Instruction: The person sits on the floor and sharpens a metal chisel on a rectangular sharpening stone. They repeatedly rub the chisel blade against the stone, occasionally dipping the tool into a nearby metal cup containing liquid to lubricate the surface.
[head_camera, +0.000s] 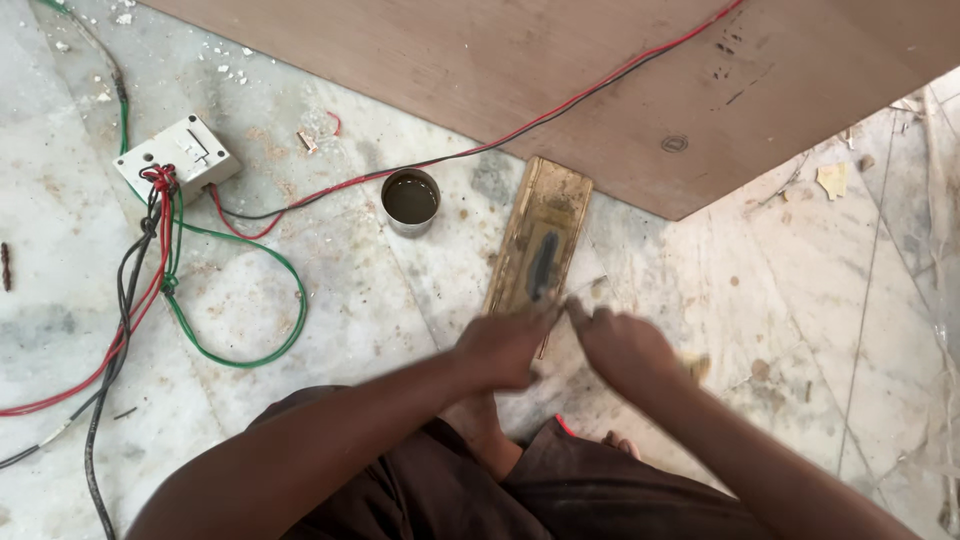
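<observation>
While you crouch over the marble floor (330, 300), the biggest thing ahead of you is the broad brown plywood sheet (560, 80) filling the top of the frame, with a red-and-black cable pair (560, 110) running across it. Below its edge, at centre, lies the narrow yellowish wooden strip (540, 240) with a dark smear down its middle, its near end under your hands.

Your left hand (505, 345) is curled and presses on the strip's near end; motion blur hides whether it grips anything. Your right hand (625, 345), just beside it, is closed in a loose fist, apparently around something thin and pale (590, 285) that pokes toward the strip, though I cannot tell what it is. By the look of it, you are working the strip's surface near its end, and the next move calls for holding the strip steady.

Left of the strip stands a small round tin of dark liquid (411, 199), near enough to knock. Further left sit a white switch box (178, 157) and looping green and red wires (240, 300).
</observation>
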